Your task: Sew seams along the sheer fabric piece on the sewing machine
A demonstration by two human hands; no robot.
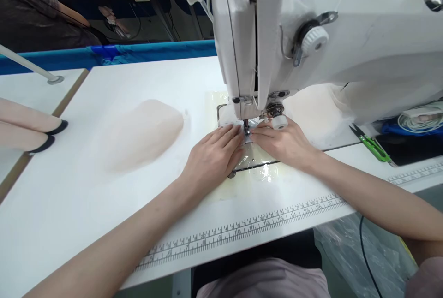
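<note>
My left hand lies flat just left of the presser foot of a white sewing machine. Its fingers are stretched out and press on a small pale piece of fabric. From the other side my right hand reaches in, fingers extended and fingertips close to the foot; its thumb is hard to make out. The fabric passes under the foot, and the hands and machine head hide part of it. Beneath the hands is the metal needle plate, covered with clear film.
A sheer pale fabric piece lies left on the white table. Green thread snips rest beside a dark phone-like object at right. A printed ruler follows the front edge. Another person is behind the blue cloth edge.
</note>
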